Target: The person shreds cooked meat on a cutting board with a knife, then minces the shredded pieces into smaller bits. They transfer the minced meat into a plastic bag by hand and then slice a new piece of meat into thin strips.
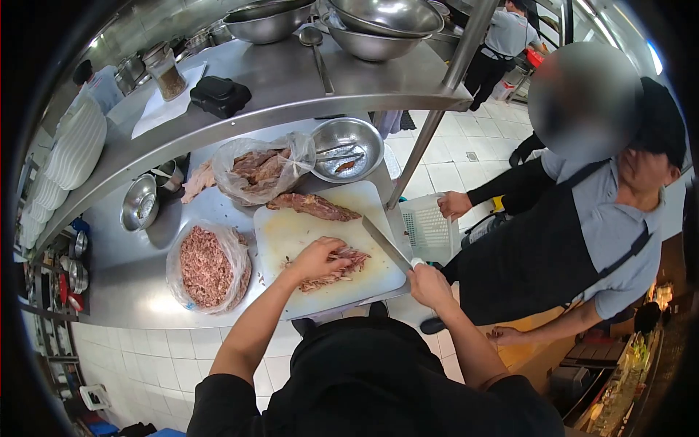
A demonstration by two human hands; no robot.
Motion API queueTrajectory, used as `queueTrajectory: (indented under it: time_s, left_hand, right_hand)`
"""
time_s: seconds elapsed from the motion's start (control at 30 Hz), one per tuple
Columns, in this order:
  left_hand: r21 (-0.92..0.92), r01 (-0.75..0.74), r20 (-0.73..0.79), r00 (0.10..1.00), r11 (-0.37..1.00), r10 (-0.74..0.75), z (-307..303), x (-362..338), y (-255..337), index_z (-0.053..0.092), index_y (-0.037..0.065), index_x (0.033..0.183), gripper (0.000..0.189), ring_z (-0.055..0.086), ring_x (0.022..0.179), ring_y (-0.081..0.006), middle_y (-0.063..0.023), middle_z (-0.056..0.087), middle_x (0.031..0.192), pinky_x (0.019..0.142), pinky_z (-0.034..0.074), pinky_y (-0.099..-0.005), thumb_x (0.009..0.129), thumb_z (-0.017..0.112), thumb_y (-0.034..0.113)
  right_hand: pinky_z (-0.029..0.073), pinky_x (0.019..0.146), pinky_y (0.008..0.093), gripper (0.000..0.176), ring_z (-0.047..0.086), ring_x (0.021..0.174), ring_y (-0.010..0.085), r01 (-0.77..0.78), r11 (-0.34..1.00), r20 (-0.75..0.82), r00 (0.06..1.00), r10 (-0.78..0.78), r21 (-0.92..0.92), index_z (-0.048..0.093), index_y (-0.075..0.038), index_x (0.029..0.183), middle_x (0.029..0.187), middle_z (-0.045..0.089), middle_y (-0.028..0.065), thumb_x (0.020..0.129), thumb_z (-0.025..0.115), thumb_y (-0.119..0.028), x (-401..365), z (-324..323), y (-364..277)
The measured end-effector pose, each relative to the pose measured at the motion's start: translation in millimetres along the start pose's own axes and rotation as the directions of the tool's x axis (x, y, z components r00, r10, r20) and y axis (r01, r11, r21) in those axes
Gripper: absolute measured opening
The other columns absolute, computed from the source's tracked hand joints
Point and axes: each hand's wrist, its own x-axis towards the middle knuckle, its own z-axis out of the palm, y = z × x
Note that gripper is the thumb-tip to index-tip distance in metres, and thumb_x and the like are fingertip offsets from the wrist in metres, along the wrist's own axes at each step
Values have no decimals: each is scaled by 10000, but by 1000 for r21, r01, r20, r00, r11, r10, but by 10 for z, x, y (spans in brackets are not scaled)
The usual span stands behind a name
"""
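My right hand (431,285) grips the white handle of a knife (387,246), its blade slanting up and left over the right side of a white cutting board (389,211). On the board, my left hand (320,260) presses on a pile of sliced meat (349,268), fingers bent and partly hidden against it. A long uncut piece of meat (314,206) lies along the board's upper part. Left of the board sits a plastic bag of chopped meat (207,268). Behind the board is a clear bag of larger meat pieces (256,171).
A metal bowl (371,135) with utensils stands behind the board. Overhead runs a steel shelf (291,87) with bowls, a ladle (313,45) and a jar (169,76). A person in a dark apron (524,255) stands close on the right, one hand at a white plastic basket (429,226).
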Motion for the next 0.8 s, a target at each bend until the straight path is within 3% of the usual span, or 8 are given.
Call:
queueTrajectory:
  time_s: [0.07, 0.3, 0.4, 0.53, 0.6, 0.63, 0.67, 0.8]
  left_hand:
    - [14, 19, 31, 999, 1000, -19, 100, 130, 134, 729, 32, 1266, 517, 646, 1260, -385, -184, 728, 1269, 1084, 521, -471, 933, 798, 422]
    - [382, 53, 20, 998, 922, -66, 402, 301, 555, 698, 77, 1195, 401, 628, 1191, -358, -133, 670, 1192, 1036, 548, -451, 871, 799, 290]
    - [275, 33, 85, 995, 961, -58, 419, 343, 409, 687, 75, 1151, 340, 639, 1138, -373, -141, 657, 1155, 997, 552, -486, 848, 760, 210]
    - [82, -12, 12, 1000, 997, 11, 450, 370, 373, 711, 71, 996, 219, 674, 1035, -387, -155, 670, 1008, 905, 548, -510, 784, 731, 123]
    - [156, 25, -85, 996, 987, -12, 474, 308, 517, 751, 76, 909, 165, 687, 1022, -387, -152, 703, 954, 909, 550, -534, 766, 736, 157]
    - [206, 39, -88, 996, 978, -21, 515, 263, 514, 794, 90, 932, 176, 692, 1028, -377, -138, 723, 971, 924, 554, -534, 788, 739, 176]
    - [247, -17, -130, 990, 969, 51, 707, 286, 290, 828, 107, 961, 186, 699, 1056, -369, -131, 744, 998, 946, 556, -533, 819, 751, 201]
    - [361, 97, -266, 964, 928, 2, 952, 326, 138, 821, 102, 914, 199, 727, 1035, -360, -129, 769, 1022, 936, 581, -494, 845, 751, 276]
  right_hand:
    - [571, 900, 619, 177, 731, 1018, 526, -131, 981, 159, 975, 153, -141, 650, 35, 1057, 1057, 747, 326, 982, 592, -115, -19, -28, -125]
    - [586, 904, 607, 184, 749, 1002, 518, -115, 986, 200, 970, 138, -122, 656, 47, 1055, 1045, 759, 317, 907, 620, -58, 68, -77, -324]
    - [588, 904, 601, 180, 748, 1010, 520, -151, 987, 196, 967, 160, -57, 664, 48, 1044, 1050, 759, 317, 909, 619, -62, 94, -23, -217]
    - [582, 874, 607, 186, 732, 968, 529, 3, 1000, 157, 988, 1, -26, 686, 57, 1007, 995, 740, 321, 881, 627, -67, 85, 230, 197]
    - [568, 851, 613, 211, 709, 925, 530, 289, 952, 200, 943, -265, -102, 699, 67, 988, 935, 705, 343, 876, 624, -95, 178, 354, 457]
    - [560, 858, 616, 228, 703, 960, 545, 277, 958, 175, 950, -260, -78, 694, 82, 987, 960, 702, 366, 918, 601, -114, 201, 428, 518]
    - [551, 876, 625, 253, 694, 996, 566, 24, 995, 208, 977, -42, 93, 681, 94, 978, 991, 702, 387, 965, 586, -140, 199, 178, 217]
    - [520, 978, 560, 388, 657, 1171, 565, 180, 945, 234, 940, -247, 274, 634, 85, 1289, 1198, 683, 389, 1038, 549, -199, 330, 366, 421]
